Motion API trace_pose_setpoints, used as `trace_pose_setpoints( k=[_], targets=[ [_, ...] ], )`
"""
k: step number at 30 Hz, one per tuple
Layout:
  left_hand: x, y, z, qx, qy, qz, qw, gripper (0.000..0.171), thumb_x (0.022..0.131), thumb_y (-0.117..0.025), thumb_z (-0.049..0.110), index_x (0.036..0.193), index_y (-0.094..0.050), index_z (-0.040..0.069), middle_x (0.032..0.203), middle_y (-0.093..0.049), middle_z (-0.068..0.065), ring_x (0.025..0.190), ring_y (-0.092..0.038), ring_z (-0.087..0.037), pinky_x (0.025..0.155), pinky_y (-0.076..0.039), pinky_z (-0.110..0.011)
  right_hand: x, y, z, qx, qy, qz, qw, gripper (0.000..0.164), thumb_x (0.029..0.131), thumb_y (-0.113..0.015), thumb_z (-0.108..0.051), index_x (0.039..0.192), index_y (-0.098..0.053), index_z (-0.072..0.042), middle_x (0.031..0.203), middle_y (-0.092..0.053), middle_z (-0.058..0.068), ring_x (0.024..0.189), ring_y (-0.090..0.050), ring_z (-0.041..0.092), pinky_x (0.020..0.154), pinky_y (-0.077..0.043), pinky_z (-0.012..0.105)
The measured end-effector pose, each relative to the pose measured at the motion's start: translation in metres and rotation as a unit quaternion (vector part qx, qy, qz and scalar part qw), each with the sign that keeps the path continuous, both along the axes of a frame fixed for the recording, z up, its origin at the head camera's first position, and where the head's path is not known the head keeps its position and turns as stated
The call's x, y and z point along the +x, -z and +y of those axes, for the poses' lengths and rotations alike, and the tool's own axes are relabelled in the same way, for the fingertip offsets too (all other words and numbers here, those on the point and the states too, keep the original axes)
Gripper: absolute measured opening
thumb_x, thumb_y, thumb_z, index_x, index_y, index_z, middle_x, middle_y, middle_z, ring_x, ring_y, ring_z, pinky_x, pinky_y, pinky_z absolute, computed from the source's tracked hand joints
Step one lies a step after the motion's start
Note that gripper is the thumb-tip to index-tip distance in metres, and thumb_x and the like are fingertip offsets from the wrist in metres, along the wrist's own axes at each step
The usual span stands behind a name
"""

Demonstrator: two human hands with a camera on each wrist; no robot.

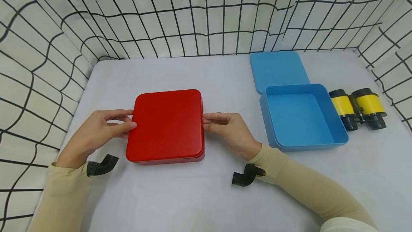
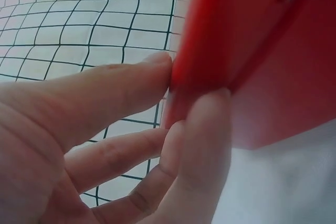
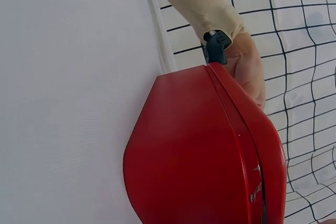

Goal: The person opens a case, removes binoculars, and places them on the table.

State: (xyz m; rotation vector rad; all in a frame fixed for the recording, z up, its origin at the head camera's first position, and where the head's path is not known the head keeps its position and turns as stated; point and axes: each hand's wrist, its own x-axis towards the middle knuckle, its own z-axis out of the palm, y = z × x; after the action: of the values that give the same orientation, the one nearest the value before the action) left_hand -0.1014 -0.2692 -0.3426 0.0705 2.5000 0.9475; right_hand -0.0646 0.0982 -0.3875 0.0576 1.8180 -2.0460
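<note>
A red, flat, square box with rounded corners [image 1: 167,124] lies on the white table with its lid down. My left hand [image 1: 96,132] holds its left side; in the left wrist view the thumb and index finger [image 2: 157,69] meet the red edge near the seam. Against the opposite side, my right hand [image 1: 233,132] has its thumb and fingers together at the rim. In the right wrist view a narrow gap and small metal bits show along the red box's seam [image 3: 257,182]. What is inside the box is hidden.
On the right stands an open blue box [image 1: 299,117], its blue lid [image 1: 278,69] spread out behind it. Yellow and black binoculars [image 1: 371,105] lie beside it. Black wire grid [image 1: 206,21] over white panels borders the table at the back and both sides.
</note>
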Motion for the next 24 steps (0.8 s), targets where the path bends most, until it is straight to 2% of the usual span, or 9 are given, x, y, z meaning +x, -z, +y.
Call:
trace_pose_setpoints(
  k=[2,4,8,11,16,20,23,24],
  targets=[
    [0.0,0.0,0.0,0.003,-0.005,-0.004,1.0,0.073,0.098,-0.066,0.051,0.156,-0.046,0.012,0.136,-0.065,-0.017,0.093,-0.078,-0.011,0.098,-0.056,-0.04,0.0,0.001,0.0,-0.002,0.004,0.002,1.0,0.04,0.096,-0.071,-0.009,0.136,-0.067,-0.008,0.129,-0.072,0.014,0.112,-0.072,0.019,0.108,-0.056,0.043],
    [0.0,0.001,-0.001,0.01,-0.011,-0.006,0.9999,0.073,0.098,-0.066,0.052,0.157,-0.045,0.014,0.137,-0.064,-0.017,0.093,-0.077,-0.011,0.102,-0.053,-0.05,0.001,0.002,-0.001,-0.005,0.009,0.003,1.0,0.042,0.096,-0.071,-0.009,0.137,-0.066,-0.008,0.129,-0.072,0.014,0.11,-0.072,0.019,0.108,-0.056,0.043],
    [0.0,0.001,-0.003,0.024,-0.027,-0.017,0.9992,0.075,0.096,-0.066,0.054,0.158,-0.044,0.019,0.14,-0.063,-0.016,0.094,-0.076,-0.008,0.105,-0.048,-0.058,0.001,0.004,-0.003,-0.015,0.017,0.0,1.0,0.044,0.095,-0.071,-0.008,0.139,-0.064,-0.008,0.126,-0.072,0.015,0.107,-0.072,0.018,0.107,-0.056,0.044],
    [0.0,0.001,-0.005,0.028,-0.031,-0.015,0.999,0.074,0.096,-0.066,0.055,0.158,-0.044,0.019,0.137,-0.066,-0.012,0.095,-0.075,-0.008,0.105,-0.049,-0.057,0.001,0.004,-0.004,-0.017,0.02,0.0,1.0,0.045,0.095,-0.071,-0.008,0.139,-0.064,-0.008,0.126,-0.071,0.015,0.107,-0.072,0.018,0.108,-0.056,0.046],
    [-0.001,-0.001,-0.006,0.034,-0.03,-0.009,0.9989,0.074,0.096,-0.067,0.053,0.157,-0.046,0.018,0.125,-0.072,0.002,0.095,-0.076,-0.009,0.104,-0.051,-0.053,0.002,0.004,-0.006,-0.022,0.02,0.0,1.0,0.045,0.095,-0.072,-0.008,0.139,-0.063,-0.008,0.127,-0.069,0.014,0.109,-0.071,0.018,0.109,-0.054,0.049],
    [-0.001,-0.001,-0.008,0.042,-0.027,-0.005,0.9987,0.072,0.097,-0.067,0.051,0.156,-0.046,0.016,0.116,-0.072,0.012,0.094,-0.076,-0.009,0.097,-0.056,-0.035,0.002,0.005,-0.007,-0.034,0.021,-0.002,0.999,0.045,0.095,-0.071,-0.007,0.139,-0.063,-0.007,0.126,-0.069,0.014,0.109,-0.071,0.018,0.11,-0.053,0.048],
    [0.0,0.0,-0.01,0.069,-0.025,0.005,0.9973,0.068,0.098,-0.068,0.045,0.155,-0.047,0.013,0.109,-0.073,0.017,0.093,-0.077,-0.011,0.087,-0.057,-0.02,0.002,0.005,-0.007,-0.037,0.019,-0.001,0.999,0.046,0.095,-0.071,-0.007,0.141,-0.062,-0.007,0.126,-0.069,0.013,0.109,-0.07,0.018,0.11,-0.053,0.047],
    [0.0,0.001,-0.011,0.084,-0.025,0.009,0.9961,0.067,0.099,-0.068,0.042,0.154,-0.047,0.011,0.108,-0.073,0.018,0.093,-0.077,-0.011,0.085,-0.058,-0.019,0.002,0.005,-0.007,-0.037,0.018,-0.001,0.999,0.047,0.095,-0.071,-0.007,0.141,-0.062,-0.007,0.126,-0.068,0.013,0.109,-0.07,0.018,0.111,-0.053,0.047]
  ],
)
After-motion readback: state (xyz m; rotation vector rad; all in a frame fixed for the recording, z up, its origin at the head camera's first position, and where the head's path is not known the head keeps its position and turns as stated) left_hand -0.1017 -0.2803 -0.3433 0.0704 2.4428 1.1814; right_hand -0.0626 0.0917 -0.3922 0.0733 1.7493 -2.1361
